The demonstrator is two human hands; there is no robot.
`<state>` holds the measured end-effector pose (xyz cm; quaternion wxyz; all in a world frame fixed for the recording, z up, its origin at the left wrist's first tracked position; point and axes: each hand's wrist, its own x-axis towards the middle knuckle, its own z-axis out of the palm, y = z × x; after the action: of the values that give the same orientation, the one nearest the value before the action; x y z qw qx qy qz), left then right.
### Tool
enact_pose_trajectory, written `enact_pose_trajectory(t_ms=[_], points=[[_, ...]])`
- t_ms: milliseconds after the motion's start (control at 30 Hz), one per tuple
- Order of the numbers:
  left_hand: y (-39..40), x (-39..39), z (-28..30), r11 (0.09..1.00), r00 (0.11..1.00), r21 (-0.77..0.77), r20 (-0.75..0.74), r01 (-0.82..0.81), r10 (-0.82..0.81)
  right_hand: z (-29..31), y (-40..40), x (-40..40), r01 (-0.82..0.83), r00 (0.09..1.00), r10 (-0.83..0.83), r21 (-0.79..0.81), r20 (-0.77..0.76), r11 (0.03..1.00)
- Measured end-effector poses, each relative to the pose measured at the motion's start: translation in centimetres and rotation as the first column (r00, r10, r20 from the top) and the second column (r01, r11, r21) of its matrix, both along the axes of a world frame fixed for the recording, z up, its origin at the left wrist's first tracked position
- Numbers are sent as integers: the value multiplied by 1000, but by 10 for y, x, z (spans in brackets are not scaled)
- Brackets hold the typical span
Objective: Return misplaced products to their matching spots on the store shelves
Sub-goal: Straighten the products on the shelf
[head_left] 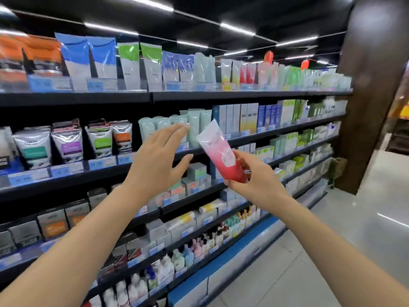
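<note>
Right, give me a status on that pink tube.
Done: the pink-red tube is off the shelf, gripped near its cap by the right hand. In hand: the left hand is open near the pale green tubes. Left: placing it; similar pink-red tubes stand on the top shelf.

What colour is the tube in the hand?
The tube fades from pale pink at the top to red at the bottom, seen in the head view.

Black ceiling w/ strip lights, grey tile floor (glossy), brown pillar.
</note>
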<state>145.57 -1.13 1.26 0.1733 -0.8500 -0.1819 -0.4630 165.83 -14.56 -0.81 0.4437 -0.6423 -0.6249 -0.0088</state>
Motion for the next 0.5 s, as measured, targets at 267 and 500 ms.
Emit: enact_pose_trajectory(t_ms=[267,500], points=[[-25,104,23,999,997,29,-72,-37,38,42,-46,101,171,985,-164,155,-59,973],[4,176,51,997,989,77,-140,-30,40,62,-29,168,221,974,-211,155,-77,963]])
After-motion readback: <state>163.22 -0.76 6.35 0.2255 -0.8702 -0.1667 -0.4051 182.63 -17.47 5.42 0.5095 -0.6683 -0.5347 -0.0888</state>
